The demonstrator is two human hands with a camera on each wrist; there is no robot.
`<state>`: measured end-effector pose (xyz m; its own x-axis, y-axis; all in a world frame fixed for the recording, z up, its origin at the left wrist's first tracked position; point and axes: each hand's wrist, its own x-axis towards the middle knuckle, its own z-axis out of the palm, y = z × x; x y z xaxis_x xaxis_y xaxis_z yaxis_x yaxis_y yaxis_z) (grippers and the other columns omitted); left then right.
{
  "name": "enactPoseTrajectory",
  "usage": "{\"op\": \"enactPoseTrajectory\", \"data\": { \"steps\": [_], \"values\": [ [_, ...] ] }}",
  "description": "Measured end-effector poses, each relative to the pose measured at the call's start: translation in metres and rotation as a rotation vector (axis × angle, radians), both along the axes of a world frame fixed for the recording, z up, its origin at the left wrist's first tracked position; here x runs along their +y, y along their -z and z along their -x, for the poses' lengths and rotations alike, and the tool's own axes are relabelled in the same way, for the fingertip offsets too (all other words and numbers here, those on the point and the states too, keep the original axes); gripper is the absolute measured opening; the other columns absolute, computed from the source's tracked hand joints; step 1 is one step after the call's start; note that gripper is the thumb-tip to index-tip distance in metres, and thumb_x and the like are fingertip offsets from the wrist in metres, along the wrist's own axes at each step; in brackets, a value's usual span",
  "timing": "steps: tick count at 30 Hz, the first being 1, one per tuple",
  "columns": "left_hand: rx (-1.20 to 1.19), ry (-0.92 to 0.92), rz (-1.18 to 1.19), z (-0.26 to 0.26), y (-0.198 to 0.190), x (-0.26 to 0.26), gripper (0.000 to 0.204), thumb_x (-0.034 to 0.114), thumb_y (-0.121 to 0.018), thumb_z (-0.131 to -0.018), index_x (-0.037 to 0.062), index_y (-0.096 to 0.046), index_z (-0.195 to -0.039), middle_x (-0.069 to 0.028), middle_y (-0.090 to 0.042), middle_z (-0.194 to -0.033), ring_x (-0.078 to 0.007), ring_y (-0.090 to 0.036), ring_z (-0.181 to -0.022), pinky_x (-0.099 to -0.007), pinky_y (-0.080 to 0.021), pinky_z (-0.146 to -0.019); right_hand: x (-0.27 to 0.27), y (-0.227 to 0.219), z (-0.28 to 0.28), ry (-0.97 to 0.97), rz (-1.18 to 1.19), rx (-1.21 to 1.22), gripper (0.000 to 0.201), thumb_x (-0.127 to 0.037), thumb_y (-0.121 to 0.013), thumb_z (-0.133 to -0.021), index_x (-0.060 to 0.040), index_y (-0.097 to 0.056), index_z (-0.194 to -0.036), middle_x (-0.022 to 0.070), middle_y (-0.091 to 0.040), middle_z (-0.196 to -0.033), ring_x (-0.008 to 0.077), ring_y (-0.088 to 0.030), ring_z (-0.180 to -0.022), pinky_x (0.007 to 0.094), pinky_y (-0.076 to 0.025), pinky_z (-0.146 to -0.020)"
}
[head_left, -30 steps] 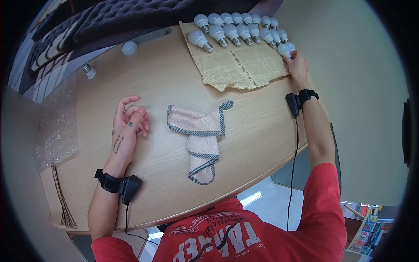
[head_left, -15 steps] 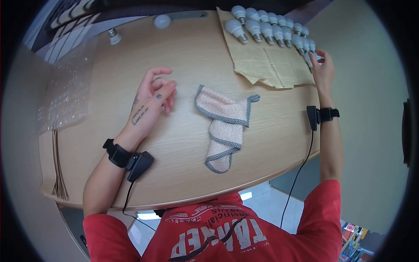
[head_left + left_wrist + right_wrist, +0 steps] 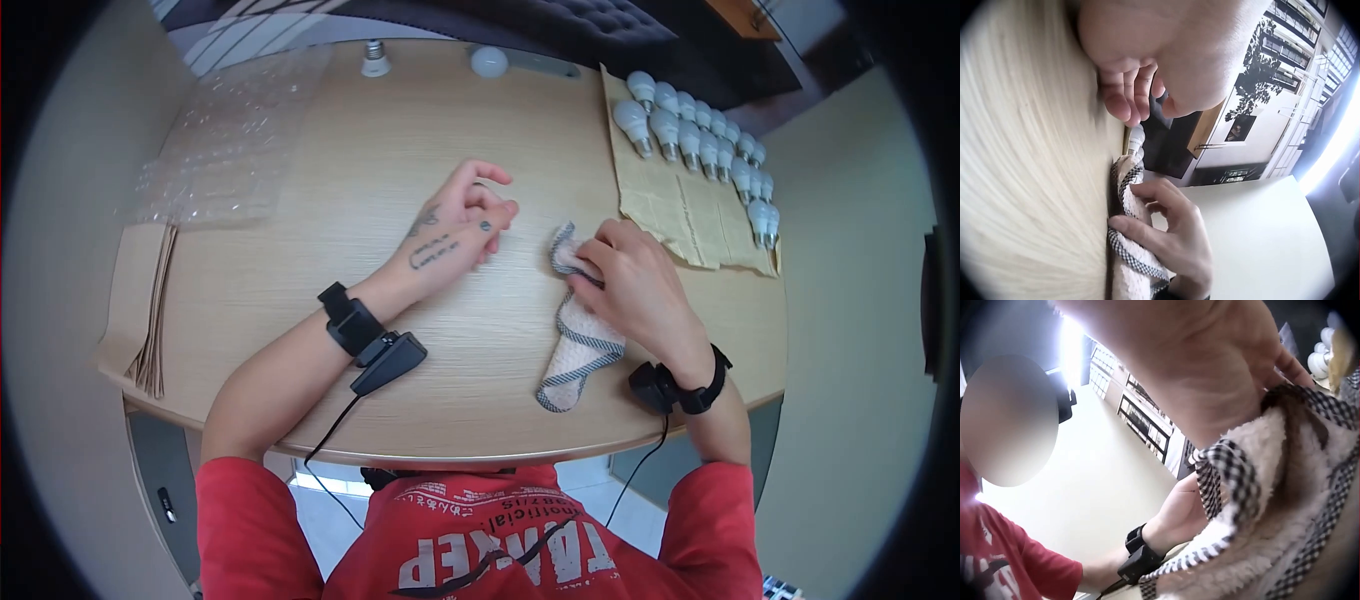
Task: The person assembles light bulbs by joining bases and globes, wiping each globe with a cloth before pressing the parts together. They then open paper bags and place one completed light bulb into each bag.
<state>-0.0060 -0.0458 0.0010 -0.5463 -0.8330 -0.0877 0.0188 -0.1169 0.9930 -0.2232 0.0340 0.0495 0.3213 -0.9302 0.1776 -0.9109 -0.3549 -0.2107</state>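
A pale fluffy cloth [image 3: 575, 365] with a checkered edge lies twisted on the table in front of the body. My right hand [image 3: 645, 290] pinches its upper part between thumb and fingers, and hides some of it. In the left wrist view the thumb and fingertips of the right hand [image 3: 1179, 244] press into the cloth [image 3: 1129, 284]. Folds of the cloth [image 3: 1260, 531] fill the lower right of the right wrist view. To the left of the cloth, my left hand [image 3: 455, 230] rests on its side with loosely curled fingers, holding nothing.
Several white light bulbs [image 3: 690, 145] lie in rows on printed brown paper [image 3: 680, 215] at the right back. One bulb [image 3: 375, 60] stands upright at the far edge, near another round bulb [image 3: 489, 62]. Clear plastic wrap [image 3: 225, 150] and folded brown paper [image 3: 140, 300] lie at the left.
My right hand has let go of a bulb at the near end of the rows and come back to grip the cloth. The left hand keeps its pose. The head view has turned.
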Motion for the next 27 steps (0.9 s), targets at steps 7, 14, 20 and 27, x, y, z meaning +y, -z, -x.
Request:
{"op": "enactPoseTrajectory", "data": {
  "steps": [7, 14, 20, 27],
  "values": [
    [-0.027, 0.007, 0.029, -0.002, -0.001, 0.0, 0.029, 0.014, -0.057, -0.096, 0.006, -0.046, -0.121, -0.0005, -0.056, -0.083, -0.006, -0.055, -0.067, -0.0201, -0.044, -0.054, -0.011, -0.012, 0.019, 0.305, -0.289, -0.779, 0.022, -0.016, -0.062, -0.09, 0.0021, -0.066, -0.078, 0.0019, -0.06, -0.076, 0.0076, -0.053, -0.072, 0.0243, -0.04, -0.064],
    [-0.039, 0.033, -0.069, -0.001, -0.004, -0.009, 0.032, 0.018, -0.059, -0.095, 0.0058, -0.047, -0.122, -0.0025, -0.057, -0.088, -0.0076, -0.057, -0.069, -0.0228, -0.047, -0.058, -0.017, -0.001, 0.038, 0.601, -0.19, -1.566, 0.024, -0.021, -0.057, -0.095, 0.0009, -0.065, -0.097, 0.0026, -0.064, -0.09, 0.0108, -0.059, -0.08, 0.0252, -0.047, -0.073],
    [-0.396, -0.09, 0.235, 0.02, -0.022, -0.077, 0.049, 0.028, -0.066, -0.09, 0.0042, -0.046, -0.127, -0.0093, -0.055, -0.105, -0.0122, -0.06, -0.074, -0.0233, -0.05, -0.062, -0.013, 0.001, 0.055, 0.529, -0.241, -1.998, 0.025, -0.023, -0.054, -0.097, -0.0002, -0.061, -0.105, 0.0069, -0.065, -0.096, 0.0171, -0.065, -0.088, 0.032, -0.053, -0.081],
    [-0.799, -0.401, 0.79, 0.056, 0.004, -0.179, 0.073, 0.04, -0.071, -0.083, -0.0001, -0.041, -0.136, -0.0261, -0.052, -0.125, -0.0378, -0.053, -0.117, -0.0416, -0.042, -0.102, -0.016, 0.012, 0.061, 0.389, -0.355, -2.259, 0.024, -0.024, -0.053, -0.097, -0.0023, -0.06, -0.105, 0.008, -0.066, -0.098, 0.0181, -0.067, -0.089, 0.0327, -0.055, -0.082]
  ]
}}
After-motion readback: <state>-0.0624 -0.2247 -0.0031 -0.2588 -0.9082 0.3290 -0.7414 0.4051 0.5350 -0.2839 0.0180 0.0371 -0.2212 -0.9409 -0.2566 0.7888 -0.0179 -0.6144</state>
